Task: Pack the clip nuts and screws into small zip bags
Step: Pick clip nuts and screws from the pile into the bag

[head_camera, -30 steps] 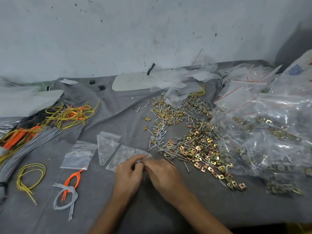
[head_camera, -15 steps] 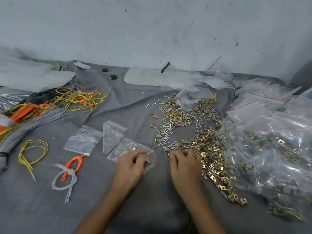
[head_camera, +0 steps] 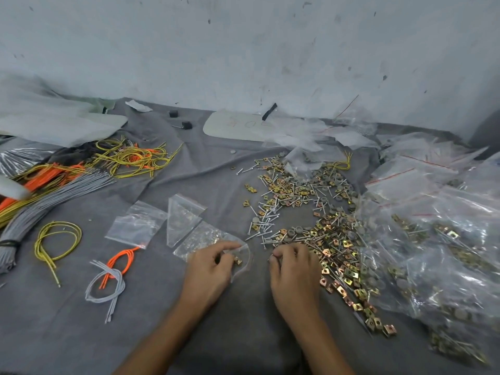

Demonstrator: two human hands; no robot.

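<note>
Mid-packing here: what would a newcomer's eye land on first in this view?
The glinting spread of loose clip nuts and screws on the grey cloth, centre-right, running into heaped filled bags at the right edge. Next, the orange, yellow and grey wires bundled at far left. In front, the left hand pinches a small zip bag while the right hand curls its fingers at the pile's near edge.

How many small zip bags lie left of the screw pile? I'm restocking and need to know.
3. A flat bag lies farthest left, a folded bag is right of it, and an open bag is pinched by the left hand. Others may hide under the clutter.
</note>
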